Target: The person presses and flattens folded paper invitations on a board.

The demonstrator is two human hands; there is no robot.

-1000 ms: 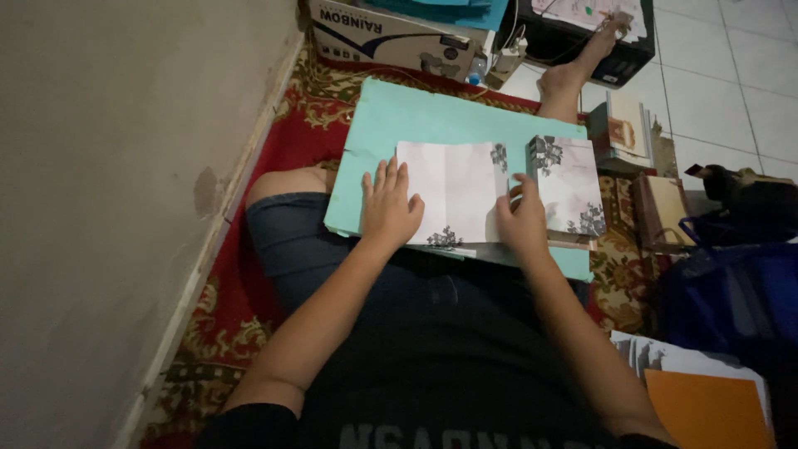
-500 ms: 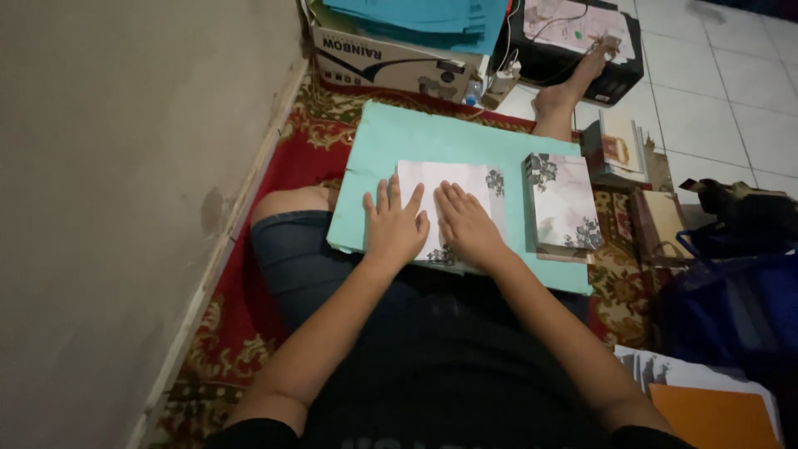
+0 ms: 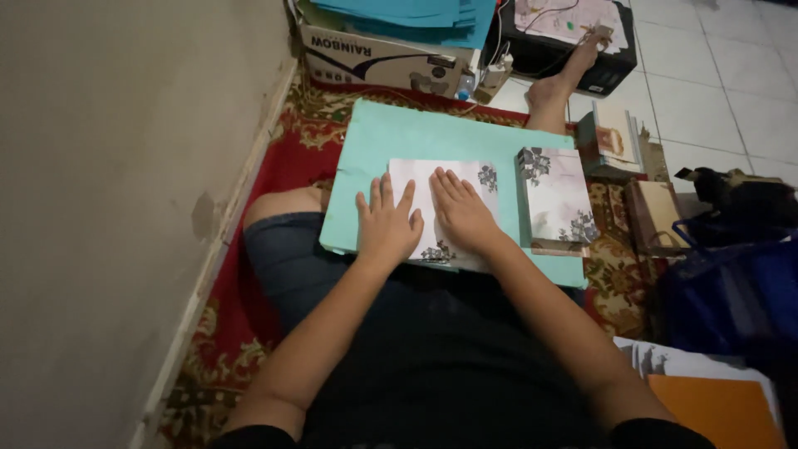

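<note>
black shirt, blue denim shorts — bare forearms

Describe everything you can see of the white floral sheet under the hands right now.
The white floral sheet looks like thin paper or card, pale white with dark grey flower prints at its upper right corner and along its lower edge. It lies flat, roughly squared up, on the turquoise board resting across the person's lap. The left hand and the right hand press on it palms down, fingers spread, covering most of its lower half. A matching floral stack lies just right of it, apart.
</note>
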